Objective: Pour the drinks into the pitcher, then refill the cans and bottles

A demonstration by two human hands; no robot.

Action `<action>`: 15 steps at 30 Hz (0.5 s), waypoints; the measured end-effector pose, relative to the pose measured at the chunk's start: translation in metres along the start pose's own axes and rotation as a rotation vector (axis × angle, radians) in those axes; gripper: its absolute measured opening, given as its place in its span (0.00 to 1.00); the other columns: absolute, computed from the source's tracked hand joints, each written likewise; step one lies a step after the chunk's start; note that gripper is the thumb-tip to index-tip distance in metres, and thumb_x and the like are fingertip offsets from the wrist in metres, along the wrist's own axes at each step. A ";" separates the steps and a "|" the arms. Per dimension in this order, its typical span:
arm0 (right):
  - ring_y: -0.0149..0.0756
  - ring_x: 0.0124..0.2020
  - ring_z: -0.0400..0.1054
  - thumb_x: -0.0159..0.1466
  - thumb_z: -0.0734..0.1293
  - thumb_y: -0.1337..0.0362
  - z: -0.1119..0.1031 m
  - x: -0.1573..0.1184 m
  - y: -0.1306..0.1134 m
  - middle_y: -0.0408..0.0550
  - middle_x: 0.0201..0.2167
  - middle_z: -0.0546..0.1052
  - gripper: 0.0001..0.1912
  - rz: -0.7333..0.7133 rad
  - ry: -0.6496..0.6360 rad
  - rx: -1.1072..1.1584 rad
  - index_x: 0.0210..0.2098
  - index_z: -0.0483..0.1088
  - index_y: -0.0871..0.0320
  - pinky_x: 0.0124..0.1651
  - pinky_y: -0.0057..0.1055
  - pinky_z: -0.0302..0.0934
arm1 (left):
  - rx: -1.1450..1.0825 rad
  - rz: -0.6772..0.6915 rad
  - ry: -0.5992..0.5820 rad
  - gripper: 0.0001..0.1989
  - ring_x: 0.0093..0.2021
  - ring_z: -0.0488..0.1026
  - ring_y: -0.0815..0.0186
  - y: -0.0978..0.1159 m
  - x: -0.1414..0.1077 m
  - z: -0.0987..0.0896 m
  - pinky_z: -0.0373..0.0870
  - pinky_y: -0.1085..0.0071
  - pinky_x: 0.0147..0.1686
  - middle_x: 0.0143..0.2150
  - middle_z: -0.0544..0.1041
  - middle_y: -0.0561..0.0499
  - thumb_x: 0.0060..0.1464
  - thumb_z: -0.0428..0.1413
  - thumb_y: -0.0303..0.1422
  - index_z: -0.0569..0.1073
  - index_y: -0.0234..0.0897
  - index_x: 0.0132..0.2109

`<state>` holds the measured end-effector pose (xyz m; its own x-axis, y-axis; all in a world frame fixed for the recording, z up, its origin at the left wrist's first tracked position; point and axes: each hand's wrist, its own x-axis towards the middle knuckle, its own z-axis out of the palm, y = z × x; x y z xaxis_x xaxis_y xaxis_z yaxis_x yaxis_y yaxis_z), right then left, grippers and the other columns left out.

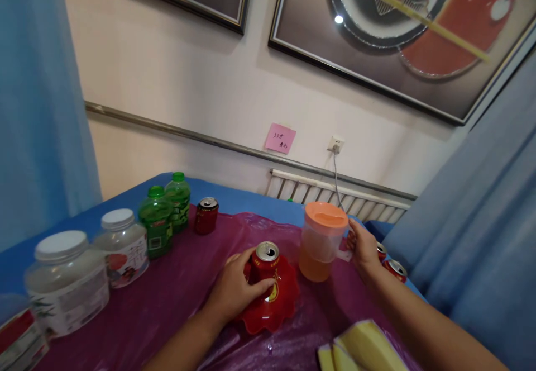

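My left hand point(234, 287) is wrapped round a small red drink can point(264, 265) with an opened top. The can stands upright in or just over a red scalloped plate point(288, 298); its base is partly hidden by my thumb. To the right, my right hand point(362, 242) grips the handle of a clear plastic pitcher point(320, 248). An orange lid covers the pitcher, and amber liquid fills its lower part. The pitcher is upright; whether its base touches the table I cannot tell.
Purple plastic sheeting point(176, 298) covers the blue table. On the left stand white-capped jars point(67, 287), green bottles point(157, 223) and another red can point(206, 217). More red cans point(396, 270) are behind my right forearm. A folded yellow cloth point(364, 348) lies at the front.
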<state>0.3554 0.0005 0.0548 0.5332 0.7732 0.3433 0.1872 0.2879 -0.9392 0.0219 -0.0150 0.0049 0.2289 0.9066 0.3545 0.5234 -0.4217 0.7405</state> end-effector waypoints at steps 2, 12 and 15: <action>0.26 0.13 0.44 0.55 0.67 0.39 0.004 0.001 0.010 0.31 0.11 0.52 0.28 0.044 0.069 0.045 0.18 0.52 0.50 0.16 0.27 0.45 | -0.012 -0.011 0.003 0.33 0.55 0.75 0.49 -0.002 0.002 0.000 0.69 0.53 0.57 0.55 0.80 0.43 0.44 0.67 0.44 0.73 0.40 0.57; 0.28 0.16 0.51 0.55 0.67 0.37 -0.006 -0.004 0.038 0.33 0.14 0.57 0.28 0.087 0.201 0.076 0.19 0.57 0.52 0.20 0.29 0.52 | 0.005 -0.043 0.015 0.33 0.56 0.76 0.48 0.007 0.004 -0.003 0.71 0.52 0.58 0.56 0.80 0.43 0.42 0.67 0.41 0.74 0.39 0.57; 0.31 0.20 0.58 0.57 0.67 0.37 -0.011 -0.003 0.035 0.37 0.17 0.63 0.27 0.067 0.208 0.013 0.22 0.63 0.54 0.24 0.30 0.57 | 0.036 -0.032 0.013 0.34 0.55 0.76 0.48 0.005 0.005 -0.002 0.72 0.51 0.57 0.56 0.80 0.42 0.42 0.66 0.43 0.73 0.40 0.57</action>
<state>0.3696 0.0017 0.0205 0.7034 0.6578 0.2695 0.1356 0.2480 -0.9592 0.0236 -0.0128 0.0116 0.2007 0.9193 0.3384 0.5595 -0.3911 0.7308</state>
